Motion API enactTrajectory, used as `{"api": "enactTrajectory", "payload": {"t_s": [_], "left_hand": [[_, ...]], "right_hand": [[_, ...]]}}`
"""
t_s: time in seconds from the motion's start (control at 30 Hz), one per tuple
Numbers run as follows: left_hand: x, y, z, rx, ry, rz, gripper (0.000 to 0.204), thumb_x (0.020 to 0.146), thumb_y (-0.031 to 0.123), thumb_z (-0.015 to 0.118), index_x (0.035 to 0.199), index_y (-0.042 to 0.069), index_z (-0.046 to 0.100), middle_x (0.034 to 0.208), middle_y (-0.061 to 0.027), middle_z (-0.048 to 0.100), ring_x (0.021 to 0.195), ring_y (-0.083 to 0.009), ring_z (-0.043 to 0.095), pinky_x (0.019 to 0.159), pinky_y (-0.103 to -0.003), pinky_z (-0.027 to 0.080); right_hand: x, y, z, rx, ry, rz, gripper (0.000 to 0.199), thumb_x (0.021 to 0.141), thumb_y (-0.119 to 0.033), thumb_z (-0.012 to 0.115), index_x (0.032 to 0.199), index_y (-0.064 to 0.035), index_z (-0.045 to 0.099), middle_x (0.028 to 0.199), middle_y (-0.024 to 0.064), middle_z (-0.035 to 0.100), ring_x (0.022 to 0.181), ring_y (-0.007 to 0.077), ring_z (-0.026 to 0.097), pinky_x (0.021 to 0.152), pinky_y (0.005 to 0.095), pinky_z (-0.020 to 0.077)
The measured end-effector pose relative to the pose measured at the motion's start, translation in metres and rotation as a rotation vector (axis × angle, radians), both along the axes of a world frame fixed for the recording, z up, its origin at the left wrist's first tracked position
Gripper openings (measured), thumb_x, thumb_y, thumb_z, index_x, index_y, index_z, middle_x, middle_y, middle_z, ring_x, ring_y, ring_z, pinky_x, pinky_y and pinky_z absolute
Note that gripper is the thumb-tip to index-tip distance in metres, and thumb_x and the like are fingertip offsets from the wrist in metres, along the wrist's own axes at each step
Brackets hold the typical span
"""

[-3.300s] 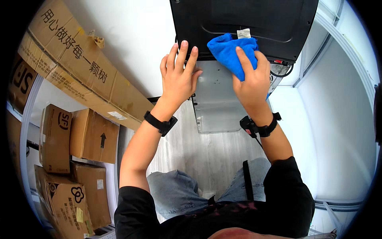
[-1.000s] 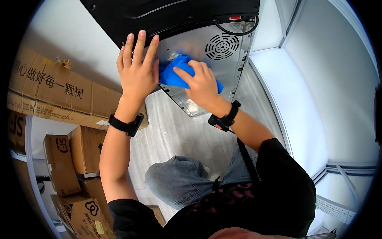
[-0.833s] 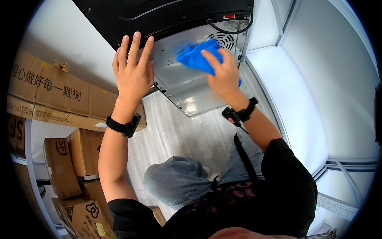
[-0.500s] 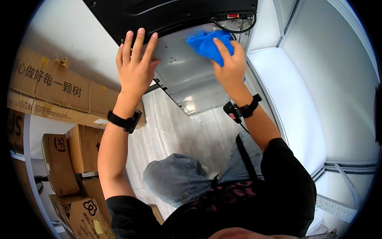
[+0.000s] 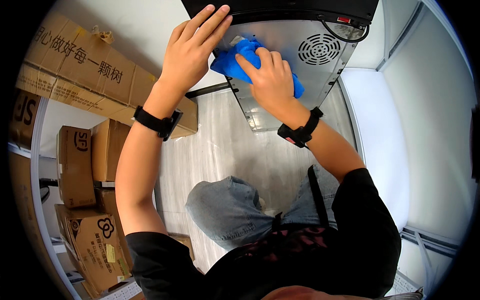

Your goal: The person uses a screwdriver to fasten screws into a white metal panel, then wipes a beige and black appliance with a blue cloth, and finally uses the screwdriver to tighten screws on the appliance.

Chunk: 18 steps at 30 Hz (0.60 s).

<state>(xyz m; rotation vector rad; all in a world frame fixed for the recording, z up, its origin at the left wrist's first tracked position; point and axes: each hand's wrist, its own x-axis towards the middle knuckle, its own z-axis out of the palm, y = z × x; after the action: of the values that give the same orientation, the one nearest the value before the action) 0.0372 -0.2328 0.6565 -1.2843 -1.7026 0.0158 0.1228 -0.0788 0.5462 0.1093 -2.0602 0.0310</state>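
Note:
A blue cloth (image 5: 239, 59) lies bunched against the silver metal panel (image 5: 310, 80) of a tall appliance. My right hand (image 5: 272, 77) presses it there near the panel's left edge, fingers curled over it. My left hand (image 5: 192, 52) is open, its fingers stretched out and resting on the left part of the black upper section (image 5: 280, 11). To the right of the cloth, a round slotted vent (image 5: 319, 49) shows in the metal. Above that vent sit a red switch (image 5: 343, 20) and a looped black cable (image 5: 336, 34).
Long cardboard boxes (image 5: 90, 75) stand along the left wall, with more cartons (image 5: 75, 165) stacked on a shelf nearer me. A white ledge (image 5: 380, 130) runs along the right side. Below the appliance is a grey wood-look floor (image 5: 225, 150), where my knees are.
My right hand has wiped the cloth leftward across the panel, and the round vent now shows. My left hand stays at the black section's left side. The whole view has shifted.

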Motion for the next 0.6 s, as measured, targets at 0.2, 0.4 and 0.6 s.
{"api": "enactTrajectory", "payload": {"t_s": [0.2, 0.4, 0.6], "left_hand": [[-0.003, -0.003, 0.001, 0.025, 0.017, -0.002, 0.055, 0.074, -0.001, 0.062, 0.127, 0.015, 0.057, 0.139, 0.0041, 0.049, 0.127, -0.0163, 0.046, 0.095, -0.031, 0.038], [-0.001, 0.015, -0.004, 0.025, -0.007, 0.074, 0.060, 0.070, -0.001, 0.066, 0.127, 0.014, 0.057, 0.139, 0.0031, 0.048, 0.128, -0.0179, 0.044, 0.097, -0.031, 0.036], [0.003, 0.029, -0.010, 0.105, -0.073, 0.053, 0.063, 0.072, 0.006, 0.069, 0.132, 0.014, 0.052, 0.141, -0.0046, 0.045, 0.130, -0.0249, 0.041, 0.101, -0.037, 0.032]], "right_hand": [[-0.014, -0.003, 0.024, 0.037, 0.147, 0.036, 0.041, 0.069, -0.007, 0.060, 0.106, -0.0220, 0.067, 0.091, 0.0058, 0.051, 0.079, 0.0229, 0.049, 0.062, 0.0323, 0.0380], [0.005, 0.032, -0.013, 0.041, 0.015, 0.027, 0.041, 0.070, -0.008, 0.059, 0.108, -0.0227, 0.067, 0.096, 0.0061, 0.052, 0.082, 0.0235, 0.048, 0.065, 0.0330, 0.0378], [0.032, 0.076, -0.052, -0.163, -0.125, 0.011, 0.059, 0.062, -0.003, 0.070, 0.116, -0.0257, 0.062, 0.108, 0.0094, 0.049, 0.093, 0.0279, 0.049, 0.075, 0.0375, 0.0416]]}}
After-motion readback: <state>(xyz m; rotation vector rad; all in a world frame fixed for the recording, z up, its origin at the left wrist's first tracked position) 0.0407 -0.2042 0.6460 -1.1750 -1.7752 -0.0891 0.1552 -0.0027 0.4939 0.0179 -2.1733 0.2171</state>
